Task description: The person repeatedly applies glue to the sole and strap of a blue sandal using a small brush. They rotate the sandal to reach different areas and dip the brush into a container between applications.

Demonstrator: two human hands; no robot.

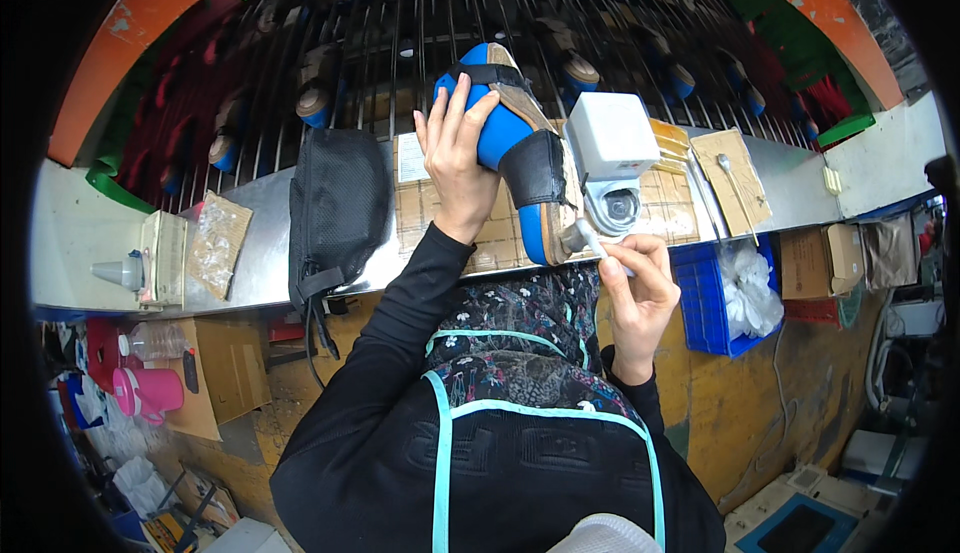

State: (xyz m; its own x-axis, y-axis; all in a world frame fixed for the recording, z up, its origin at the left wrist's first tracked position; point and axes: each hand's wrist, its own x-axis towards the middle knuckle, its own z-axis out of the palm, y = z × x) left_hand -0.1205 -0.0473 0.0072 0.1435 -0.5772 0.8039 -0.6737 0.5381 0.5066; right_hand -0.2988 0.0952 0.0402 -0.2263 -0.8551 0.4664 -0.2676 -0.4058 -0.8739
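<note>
My left hand point(462, 161) is wrapped over the side of a blue shoe last point(502, 135), holding it up above the bench. Fitted on the last is a sandal point(533, 169) with wide black straps and a tan sole edge. In my right hand point(640, 283), a thin white-handled brush point(590, 240) is pinched between thumb and fingers. Its tip meets the sole edge at the near end of the sandal; the bristles are hard to make out. Just right of the sandal stands a white dispenser point(612, 138) with a round, clear-rimmed cup point(617, 203) at its front.
A black mesh bag point(340, 215) lies left on the metal bench. Behind it, a rack of dark rods point(390, 63) carries several blue lasts. Right of the dispenser, another brush point(738, 188) rests on cardboard. A blue crate point(705, 298) with plastic bags stands below the bench's right side.
</note>
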